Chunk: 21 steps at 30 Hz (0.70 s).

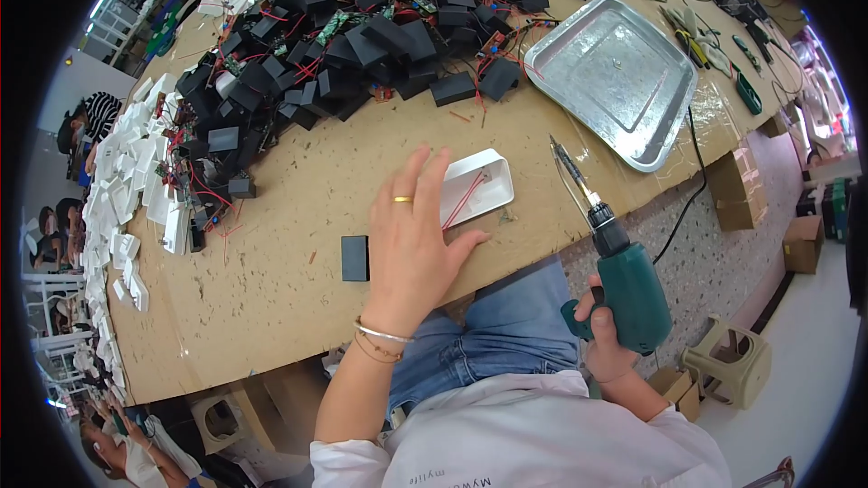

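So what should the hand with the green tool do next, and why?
Probably the right hand should swing the green pistol-shaped tool a little left, bringing its thin tip nearer the red wires. The wires lie in the white box, the tip is apart from them, and the left hand is already at the box.

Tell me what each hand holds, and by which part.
The right hand grips the green soldering gun by its handle. The left hand covers part of the white case; whether it grips cannot be told.
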### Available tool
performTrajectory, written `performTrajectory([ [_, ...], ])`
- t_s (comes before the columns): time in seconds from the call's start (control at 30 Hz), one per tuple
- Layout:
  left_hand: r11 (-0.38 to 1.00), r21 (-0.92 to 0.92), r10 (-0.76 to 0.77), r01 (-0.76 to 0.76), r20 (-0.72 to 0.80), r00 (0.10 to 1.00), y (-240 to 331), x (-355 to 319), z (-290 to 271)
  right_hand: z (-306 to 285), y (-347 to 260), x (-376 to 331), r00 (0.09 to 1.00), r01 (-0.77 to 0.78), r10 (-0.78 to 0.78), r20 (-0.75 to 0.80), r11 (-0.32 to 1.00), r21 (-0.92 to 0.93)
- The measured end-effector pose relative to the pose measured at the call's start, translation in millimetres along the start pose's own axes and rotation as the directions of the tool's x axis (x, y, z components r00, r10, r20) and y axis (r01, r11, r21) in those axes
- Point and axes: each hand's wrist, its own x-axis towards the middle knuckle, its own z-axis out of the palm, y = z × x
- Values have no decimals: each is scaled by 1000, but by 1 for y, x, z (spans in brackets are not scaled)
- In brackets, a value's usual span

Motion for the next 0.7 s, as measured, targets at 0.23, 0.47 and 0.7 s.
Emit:
performTrajectory([
  [0.23,940,-272,-217,205,-14,976,-49,-40,-44,11,18,-2,994,96,-93,-58,994,46],
  [0.47,236,-665,-619,708,459,637,-83,-198,-196,27,-6,19,957,286,-277,-89,953,99],
  [0.7,-7,-555,-985,832,148,91,-168,-416,-125,46,-7,20,970,243,-243,16,970,20],
])
